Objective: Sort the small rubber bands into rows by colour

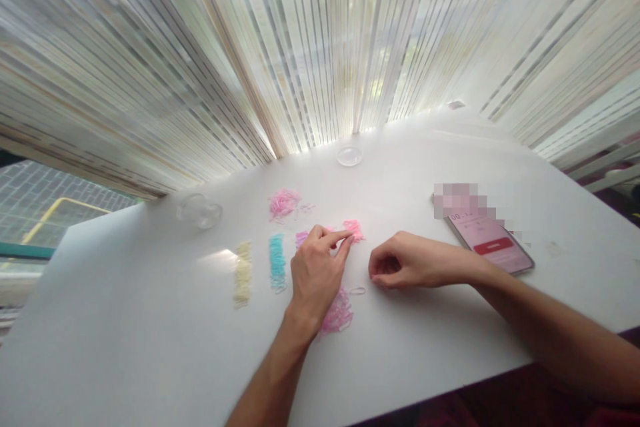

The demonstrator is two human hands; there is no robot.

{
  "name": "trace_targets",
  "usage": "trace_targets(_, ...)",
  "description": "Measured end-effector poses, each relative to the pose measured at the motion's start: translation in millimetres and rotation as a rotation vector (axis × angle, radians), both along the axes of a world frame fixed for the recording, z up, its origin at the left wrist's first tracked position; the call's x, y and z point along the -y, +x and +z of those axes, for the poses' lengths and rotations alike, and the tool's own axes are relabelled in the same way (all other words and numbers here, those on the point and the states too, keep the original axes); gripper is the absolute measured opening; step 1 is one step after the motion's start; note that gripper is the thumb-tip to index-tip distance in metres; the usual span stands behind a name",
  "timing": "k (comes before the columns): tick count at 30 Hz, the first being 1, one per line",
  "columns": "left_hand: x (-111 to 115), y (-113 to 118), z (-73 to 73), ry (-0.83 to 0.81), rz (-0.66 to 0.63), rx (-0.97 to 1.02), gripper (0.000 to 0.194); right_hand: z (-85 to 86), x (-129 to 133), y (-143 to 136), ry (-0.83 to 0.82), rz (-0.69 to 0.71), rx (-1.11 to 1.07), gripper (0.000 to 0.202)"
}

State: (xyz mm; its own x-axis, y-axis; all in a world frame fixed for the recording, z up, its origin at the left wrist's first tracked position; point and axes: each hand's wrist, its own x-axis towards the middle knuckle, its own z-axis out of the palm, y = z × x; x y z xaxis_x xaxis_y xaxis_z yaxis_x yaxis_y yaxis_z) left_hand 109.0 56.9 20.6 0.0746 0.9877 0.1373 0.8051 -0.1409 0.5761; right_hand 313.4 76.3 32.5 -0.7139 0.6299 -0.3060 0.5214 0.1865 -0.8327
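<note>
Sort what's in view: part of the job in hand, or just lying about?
Likely in the job:
- yellow row
- blue row
- purple row, partly hidden
- coral pieces, at the left hand
- far pink pile
- near pink pile

Likely lying about:
- phone
- far clear dish; use unclear

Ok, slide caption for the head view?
Left hand pinching at a pink cluster, right hand curled nearby, phone lying beyond.

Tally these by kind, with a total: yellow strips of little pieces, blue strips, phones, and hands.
Yellow strip: 1
Blue strip: 1
Phone: 1
Hands, left hand and right hand: 2
Total: 5
</note>
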Motion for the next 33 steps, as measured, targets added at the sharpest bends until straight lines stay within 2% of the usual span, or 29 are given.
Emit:
trace_targets(7,0,3,-5.6,0.008,-0.004,-0.126,0.015,0.2,1,1,0.018,0.013,0.003,0.016)
trace_targets(12,7,-6,-0.5,0.024,-0.027,-0.154,0.02,2.9,0,0,0.008,-0.007,-0.034,0.017)
trace_targets(16,25,-19,6.9,0.04,-0.036,-0.043,0.019,-0.2,0,-7,0.013,-0.14,-0.142,0.019)
trace_targets(20,44,-25,10.3,0.045,-0.106,0.117,0.023,-8.2,3,-18,-0.105,-0.364,-0.295,0.031)
trace_targets(22,49,-24,9.6,0.074,-0.101,0.154,0.024,-11.2,5,-23,-0.168,-0.416,-0.342,0.035)
trace_targets(28,53,-20,5.1,0.136,-0.038,0.196,0.013,-12.1,12,-31,-0.305,-0.406,-0.427,0.038)
trace_targets(33,52,-21,7.0,0.164,-0.052,0.247,0.009,-10.6,15,-32,-0.286,-0.392,-0.444,0.038)
